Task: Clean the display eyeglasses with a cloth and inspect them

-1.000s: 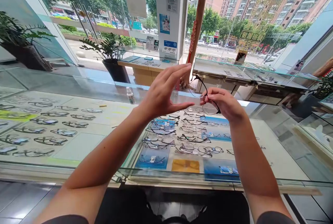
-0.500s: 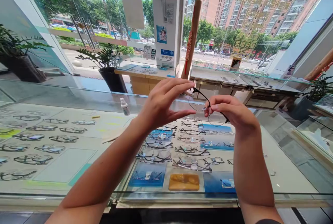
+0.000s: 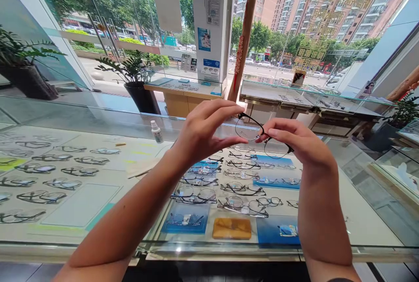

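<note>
A pair of eyeglasses (image 3: 253,118) with dark upper rims and thin lower rims is held up above the glass counter. My right hand (image 3: 296,140) pinches it near the bridge between thumb and fingers. At the other end, my left hand (image 3: 209,127) spans the left lens, fingertips at the upper outer corner and thumb by the lower rim. The right lens hangs free below my right fingers. Whether the temples are folded cannot be made out. Below my hands, rows of eyeglasses (image 3: 242,189) lie inside the display case.
The glass display counter (image 3: 183,243) runs across the front. On it stand a small white bottle (image 3: 156,132) and a thin stick (image 3: 140,173) on a pale cloth. An amber block (image 3: 231,228) lies among the frames. Beyond are a potted plant (image 3: 140,94) and a wooden post (image 3: 244,46).
The eyeglasses have turned slightly, showing the lenses wider. My right hand has shifted a little to the right, while my left thumb has come closer to the lower rim.
</note>
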`<move>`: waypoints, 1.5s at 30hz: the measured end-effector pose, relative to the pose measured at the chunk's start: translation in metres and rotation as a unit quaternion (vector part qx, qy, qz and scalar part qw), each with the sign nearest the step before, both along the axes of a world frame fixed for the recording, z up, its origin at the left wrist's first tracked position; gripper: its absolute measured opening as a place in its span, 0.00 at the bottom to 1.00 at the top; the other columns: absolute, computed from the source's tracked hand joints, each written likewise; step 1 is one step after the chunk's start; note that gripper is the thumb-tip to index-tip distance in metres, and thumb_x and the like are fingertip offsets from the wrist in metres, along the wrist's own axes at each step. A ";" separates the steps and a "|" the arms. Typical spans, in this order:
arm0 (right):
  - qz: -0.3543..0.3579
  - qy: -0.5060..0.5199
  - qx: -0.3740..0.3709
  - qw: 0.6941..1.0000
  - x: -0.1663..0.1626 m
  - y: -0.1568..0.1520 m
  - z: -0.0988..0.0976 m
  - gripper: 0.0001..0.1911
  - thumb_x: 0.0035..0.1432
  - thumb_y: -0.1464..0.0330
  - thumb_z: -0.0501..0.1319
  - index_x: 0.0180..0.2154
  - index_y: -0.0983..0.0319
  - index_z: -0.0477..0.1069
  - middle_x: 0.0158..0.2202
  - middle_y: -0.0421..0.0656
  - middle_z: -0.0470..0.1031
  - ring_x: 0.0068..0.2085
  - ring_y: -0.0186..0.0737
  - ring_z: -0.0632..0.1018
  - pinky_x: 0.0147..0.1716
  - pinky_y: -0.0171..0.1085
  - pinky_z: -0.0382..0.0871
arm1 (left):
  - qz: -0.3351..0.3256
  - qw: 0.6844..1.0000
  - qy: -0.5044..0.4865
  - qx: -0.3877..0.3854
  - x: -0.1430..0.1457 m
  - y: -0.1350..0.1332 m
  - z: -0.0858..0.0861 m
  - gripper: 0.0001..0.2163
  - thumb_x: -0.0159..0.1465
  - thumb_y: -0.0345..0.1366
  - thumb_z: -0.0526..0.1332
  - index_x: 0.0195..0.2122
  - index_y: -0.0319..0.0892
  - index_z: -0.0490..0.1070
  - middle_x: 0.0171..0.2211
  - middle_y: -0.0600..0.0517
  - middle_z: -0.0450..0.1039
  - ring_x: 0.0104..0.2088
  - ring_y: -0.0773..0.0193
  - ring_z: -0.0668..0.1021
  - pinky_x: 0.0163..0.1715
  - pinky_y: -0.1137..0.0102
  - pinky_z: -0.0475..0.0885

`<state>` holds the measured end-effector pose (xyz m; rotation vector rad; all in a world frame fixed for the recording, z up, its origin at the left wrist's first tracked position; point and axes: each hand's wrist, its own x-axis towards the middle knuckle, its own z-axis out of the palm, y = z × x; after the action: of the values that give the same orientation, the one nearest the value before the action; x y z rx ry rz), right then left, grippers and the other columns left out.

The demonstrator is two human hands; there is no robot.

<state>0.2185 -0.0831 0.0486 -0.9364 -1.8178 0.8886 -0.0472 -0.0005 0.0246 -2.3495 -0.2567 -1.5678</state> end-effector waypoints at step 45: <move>-0.363 -0.010 0.328 0.872 -0.036 0.030 -0.032 0.24 0.64 0.50 0.73 0.56 0.53 0.77 0.53 0.46 0.82 0.52 0.52 0.82 0.56 0.54 0.76 | 0.093 0.967 -0.183 -0.152 0.005 0.033 -0.022 0.26 0.72 0.57 0.67 0.64 0.48 0.71 0.54 0.44 0.81 0.52 0.54 0.84 0.47 0.59 0.80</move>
<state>0.1830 -0.0534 0.0165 -1.0389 -1.4265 -0.2100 -0.0421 0.0329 0.0027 -2.1410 -0.8307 -1.9723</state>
